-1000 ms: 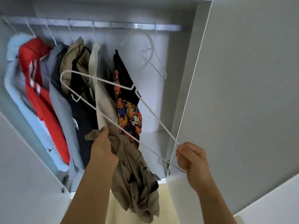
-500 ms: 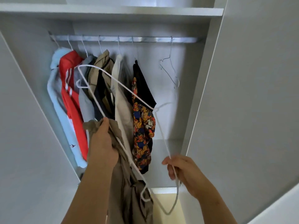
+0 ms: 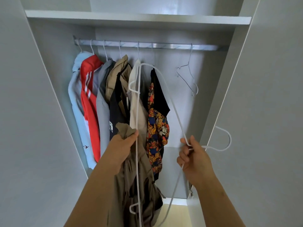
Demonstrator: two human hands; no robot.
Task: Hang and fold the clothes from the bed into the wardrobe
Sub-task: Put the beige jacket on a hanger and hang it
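Note:
My left hand [image 3: 123, 145] grips a bunched khaki garment [image 3: 139, 185] that hangs down in front of the open wardrobe. My right hand [image 3: 193, 156] pinches a white wire hanger [image 3: 173, 108] near its neck. The hanger stands on end, its hook pointing right over the door edge and its long bar running down past my left hand and the garment. On the metal rail [image 3: 164, 46] hang several clothes: a light blue top, a red jacket [image 3: 89, 99], grey, tan, cream and a black printed shirt [image 3: 158, 122].
An empty grey wire hanger [image 3: 187, 79] hangs alone at the rail's right part. A white shelf [image 3: 137, 18] runs above the rail. Open wardrobe doors stand at the left [image 3: 24, 128] and right [image 3: 262, 112]. A lower shelf [image 3: 173, 171] lies behind the hands.
My right hand has swung the white hanger from slanting to nearly upright, and its hook now points right. The view has tilted up. My left hand still holds the khaki garment.

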